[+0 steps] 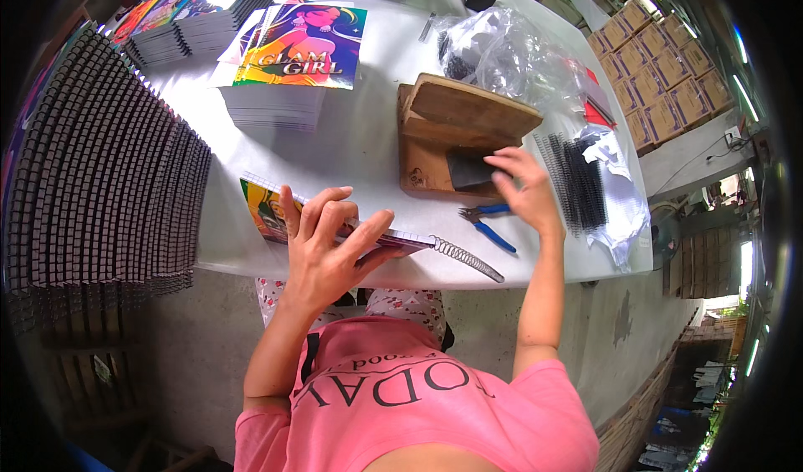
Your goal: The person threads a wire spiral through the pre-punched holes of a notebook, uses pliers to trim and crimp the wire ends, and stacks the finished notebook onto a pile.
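Note:
A notebook [264, 212] with a colourful cover stands tilted near the table's front edge. My left hand [322, 233] is closed round its upper edge. From the right end of the notebook a dark spiral binding coil [468, 259] sticks out, its free end hanging towards the table edge. My right hand [525, 189] is raised to the right with its fingers apart and nothing seen in them. It is beside a black pad [470, 171] on an open wooden stand [477, 116]. Just below that hand lie blue-handled cutting pliers [488, 228].
Bound notebooks [109, 171] are piled high at the left. Behind my left hand stands a stack of covers and pages [280, 95]. Loose black coils [573, 183], crumpled white paper [615, 196] and clear plastic bags [519, 53] lie on the right. Cartons [661, 70] stand beyond the table.

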Motion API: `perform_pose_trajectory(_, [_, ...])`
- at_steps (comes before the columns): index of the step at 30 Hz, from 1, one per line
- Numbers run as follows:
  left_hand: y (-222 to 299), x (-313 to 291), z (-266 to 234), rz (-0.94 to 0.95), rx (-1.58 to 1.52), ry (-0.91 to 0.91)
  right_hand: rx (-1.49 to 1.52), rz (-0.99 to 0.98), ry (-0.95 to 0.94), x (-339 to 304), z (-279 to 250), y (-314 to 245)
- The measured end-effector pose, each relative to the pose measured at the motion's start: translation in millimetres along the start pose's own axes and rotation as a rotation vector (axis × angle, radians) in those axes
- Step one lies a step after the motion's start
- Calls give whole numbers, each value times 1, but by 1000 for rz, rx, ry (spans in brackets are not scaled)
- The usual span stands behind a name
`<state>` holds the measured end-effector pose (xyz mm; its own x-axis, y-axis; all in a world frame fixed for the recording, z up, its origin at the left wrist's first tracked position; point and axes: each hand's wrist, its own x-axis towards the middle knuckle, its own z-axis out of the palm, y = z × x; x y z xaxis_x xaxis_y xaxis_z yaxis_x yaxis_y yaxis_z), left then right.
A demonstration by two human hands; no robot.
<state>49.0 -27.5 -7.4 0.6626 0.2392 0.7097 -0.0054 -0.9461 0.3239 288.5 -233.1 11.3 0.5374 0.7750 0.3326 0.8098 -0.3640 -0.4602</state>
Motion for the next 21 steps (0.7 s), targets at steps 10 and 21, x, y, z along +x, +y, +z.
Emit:
perform_pose_trajectory(10, [15,0,-1,-71,40,22,172,163,-87,-9,28,31])
perform_pose_trajectory(21, [17,3,7,-137,-92,110,1371,-340,-315,11,41,-72])
